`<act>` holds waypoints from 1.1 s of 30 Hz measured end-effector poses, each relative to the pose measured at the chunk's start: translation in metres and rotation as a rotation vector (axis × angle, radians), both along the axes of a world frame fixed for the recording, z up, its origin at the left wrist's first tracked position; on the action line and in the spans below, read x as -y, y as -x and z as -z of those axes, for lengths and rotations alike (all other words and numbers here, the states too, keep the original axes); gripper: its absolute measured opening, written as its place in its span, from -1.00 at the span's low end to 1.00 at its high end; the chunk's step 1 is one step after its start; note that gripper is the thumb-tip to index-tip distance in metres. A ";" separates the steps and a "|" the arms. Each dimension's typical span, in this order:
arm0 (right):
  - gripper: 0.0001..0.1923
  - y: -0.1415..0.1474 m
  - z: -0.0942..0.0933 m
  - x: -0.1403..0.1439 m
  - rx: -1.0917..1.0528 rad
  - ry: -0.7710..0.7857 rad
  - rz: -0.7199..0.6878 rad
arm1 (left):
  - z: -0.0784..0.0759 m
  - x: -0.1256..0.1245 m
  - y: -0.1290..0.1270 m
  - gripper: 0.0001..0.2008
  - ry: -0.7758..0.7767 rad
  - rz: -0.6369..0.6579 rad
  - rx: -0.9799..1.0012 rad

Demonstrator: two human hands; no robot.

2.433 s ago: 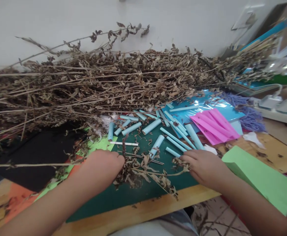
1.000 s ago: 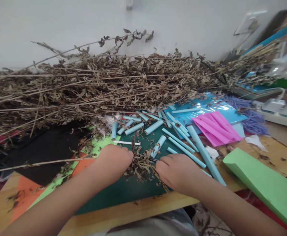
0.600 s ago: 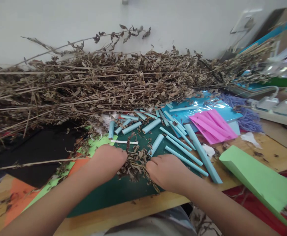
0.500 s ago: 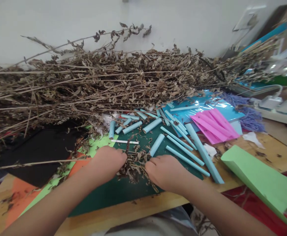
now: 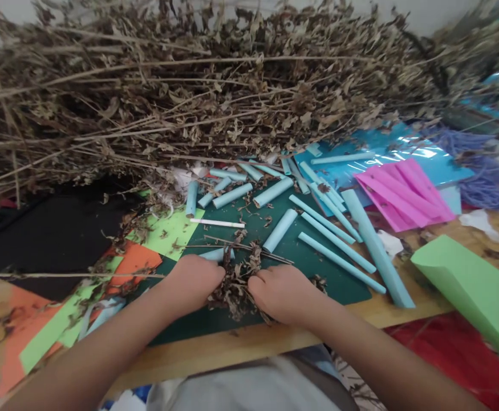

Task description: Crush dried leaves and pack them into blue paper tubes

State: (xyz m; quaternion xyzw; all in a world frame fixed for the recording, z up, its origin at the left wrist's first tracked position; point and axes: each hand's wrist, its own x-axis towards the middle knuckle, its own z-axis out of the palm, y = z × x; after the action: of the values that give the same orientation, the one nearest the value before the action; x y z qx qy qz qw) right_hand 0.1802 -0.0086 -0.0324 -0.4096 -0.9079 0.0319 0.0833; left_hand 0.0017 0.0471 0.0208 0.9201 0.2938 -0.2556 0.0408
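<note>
Both of my hands are closed around a small bunch of dried leaves [image 5: 233, 288], low over a dark green mat [image 5: 270, 225]. My left hand [image 5: 195, 283] grips its left side and my right hand [image 5: 282, 292] its right side, with the fingertips curled out of sight. Thin dry stems [image 5: 249, 247] lie just beyond the bunch. A blue paper tube [image 5: 215, 255] is partly hidden behind my left hand, and another blue tube [image 5: 280, 230] rests beyond my right. A thin white stick [image 5: 217, 223] lies farther up the mat.
A big heap of dried plants [image 5: 215, 97] spans the back. Several long blue paper tubes [image 5: 339, 245] lie to the right, near folded pink paper [image 5: 405, 197] and green paper [image 5: 467, 285]. A black sheet [image 5: 48, 240] and orange paper [image 5: 136, 265] are at left.
The view has tipped down and moved closer. My hands have drawn slightly nearer each other on the dried leaves. A blue tube now shows behind my left hand.
</note>
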 end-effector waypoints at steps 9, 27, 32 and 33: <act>-0.92 0.004 0.002 -0.001 0.015 0.026 -0.023 | 0.004 0.000 -0.003 -0.85 -0.003 0.022 0.009; -0.92 0.012 0.000 -0.006 -0.008 0.015 -0.035 | 0.003 0.004 -0.016 -0.85 0.024 -0.011 0.009; -0.89 0.005 -0.005 -0.006 -0.039 0.017 0.052 | -0.001 0.006 -0.016 -0.87 -0.025 -0.098 0.047; -0.88 0.002 -0.007 -0.006 -0.039 0.027 0.070 | -0.003 0.006 -0.013 -0.88 -0.049 -0.114 0.061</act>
State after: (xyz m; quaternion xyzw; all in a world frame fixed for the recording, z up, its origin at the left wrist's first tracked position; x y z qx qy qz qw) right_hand 0.1781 -0.0025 -0.0253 -0.4415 -0.8907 0.0494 0.0967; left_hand 0.0149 0.0412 0.0238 0.9101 0.3505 -0.2172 0.0416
